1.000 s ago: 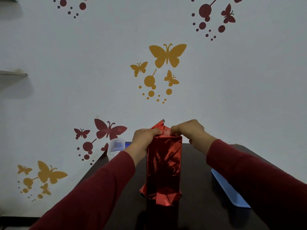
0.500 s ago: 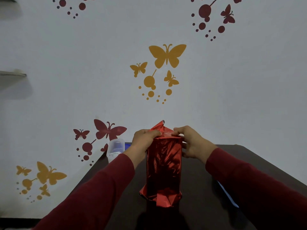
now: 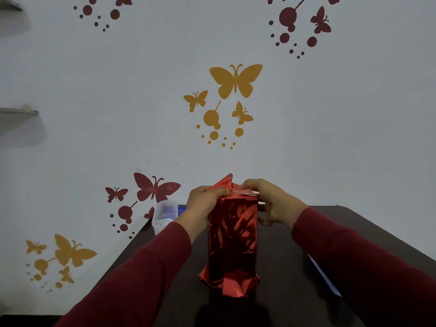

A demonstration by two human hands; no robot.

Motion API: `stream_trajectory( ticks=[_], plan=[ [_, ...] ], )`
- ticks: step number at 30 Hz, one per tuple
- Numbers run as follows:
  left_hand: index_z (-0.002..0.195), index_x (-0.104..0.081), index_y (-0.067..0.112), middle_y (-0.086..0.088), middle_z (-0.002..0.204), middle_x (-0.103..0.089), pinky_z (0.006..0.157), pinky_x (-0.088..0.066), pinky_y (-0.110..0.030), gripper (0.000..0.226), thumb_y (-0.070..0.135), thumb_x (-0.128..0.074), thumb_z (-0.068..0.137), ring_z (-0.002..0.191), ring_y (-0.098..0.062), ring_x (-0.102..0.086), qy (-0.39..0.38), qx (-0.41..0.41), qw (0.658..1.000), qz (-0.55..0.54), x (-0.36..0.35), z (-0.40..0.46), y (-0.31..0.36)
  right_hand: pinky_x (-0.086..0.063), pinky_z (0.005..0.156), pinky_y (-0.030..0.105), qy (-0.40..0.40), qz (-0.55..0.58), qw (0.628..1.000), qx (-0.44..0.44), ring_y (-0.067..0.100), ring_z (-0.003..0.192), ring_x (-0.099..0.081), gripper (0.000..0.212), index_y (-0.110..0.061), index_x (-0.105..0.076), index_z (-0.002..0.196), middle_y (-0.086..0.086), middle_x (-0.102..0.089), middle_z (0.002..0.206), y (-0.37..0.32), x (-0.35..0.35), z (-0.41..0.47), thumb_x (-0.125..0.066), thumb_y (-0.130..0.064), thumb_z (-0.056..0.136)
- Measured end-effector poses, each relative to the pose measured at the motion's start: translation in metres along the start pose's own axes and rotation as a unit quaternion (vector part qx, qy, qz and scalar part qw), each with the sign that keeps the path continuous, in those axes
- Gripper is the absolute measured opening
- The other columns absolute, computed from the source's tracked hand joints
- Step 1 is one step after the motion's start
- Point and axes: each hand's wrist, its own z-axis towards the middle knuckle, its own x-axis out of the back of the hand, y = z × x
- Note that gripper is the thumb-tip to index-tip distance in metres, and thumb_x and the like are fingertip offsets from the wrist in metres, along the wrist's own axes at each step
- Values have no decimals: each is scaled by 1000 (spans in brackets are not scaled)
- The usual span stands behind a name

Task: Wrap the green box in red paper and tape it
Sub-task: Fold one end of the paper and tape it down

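Observation:
The box stands upright on the dark table (image 3: pixel 278 267), fully covered in shiny red paper (image 3: pixel 232 239); no green shows. My left hand (image 3: pixel 204 202) holds the top left corner, thumb pressing the folded flap. My right hand (image 3: pixel 271 204) rests on the top right edge, fingers laid over a strip of clear tape (image 3: pixel 243 192) on the fold. A pointed red flap (image 3: pixel 225 181) sticks up behind the top. The paper at the bottom end is crumpled and flares out.
A clear plastic container (image 3: pixel 165 214) stands at the table's far left corner, with something blue behind it. A blue flat sheet (image 3: pixel 324 277) lies on the right, partly under my right sleeve. The wall with butterfly decals is right behind the table.
My right hand has come down from above the top to the box's right upper edge, with fingers now over the tape. The left hand and the box have stayed put.

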Motion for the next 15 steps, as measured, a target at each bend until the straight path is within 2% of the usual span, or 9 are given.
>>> stream_trajectory(
  ticks=[3, 7, 9, 11, 13, 15],
  plan=[
    [86, -70, 10, -6, 72, -73, 48, -52, -20, 10, 8, -80, 83, 53, -12, -68, 2, 0, 1000, 5, -1, 2, -2, -41, 88, 44, -4, -3, 1000, 10, 16, 98, -66, 32, -25, -73, 96, -8, -73, 94, 2, 4, -3, -79, -26, 65],
    [89, -72, 10, -7, 78, -74, 56, -55, -24, 10, 9, -80, 83, 60, -16, -69, 5, -9, 1000, 17, -1, 5, -3, -41, 91, 43, 15, -27, 999, 24, 13, 92, -66, 34, -24, -73, 101, -7, -74, 92, 0, -2, -5, -83, -33, 70],
    [99, -74, 8, -8, 83, -76, 61, -57, -26, 20, 13, -83, 82, 66, -18, -71, 9, -9, 1000, 25, 1, 8, -5, -45, 93, 44, 22, -41, 998, 33, 15, 91, -68, 40, -22, -72, 107, -4, -75, 96, -1, -4, -2, -83, -37, 71],
    [114, -72, 7, -9, 97, -77, 76, -61, -33, 42, 22, -87, 78, 83, -21, -74, 19, -17, 999, 26, 3, 10, -8, -48, 95, 46, 16, -33, 998, 44, 18, 97, -68, 49, -22, -70, 115, -1, -74, 106, 0, -1, -1, -83, -44, 73],
    [131, -64, 12, -4, 121, -72, 100, -55, -38, 64, 35, -88, 77, 109, -21, -69, 66, -55, 994, 68, 2, 8, -11, -48, 93, 46, 16, 12, 998, 53, 22, 110, -64, 57, -21, -65, 123, 1, -68, 120, 5, 10, 1, -82, -49, 77],
    [137, -58, 20, 6, 135, -62, 109, -43, -34, 62, 41, -81, 84, 127, -16, -57, 134, -158, 968, 145, 1, -3, -12, -47, 89, 42, 44, 38, 995, 82, 22, 115, -62, 48, -18, -64, 125, 2, -64, 125, 13, 25, -1, -78, -43, 85]
  ],
)
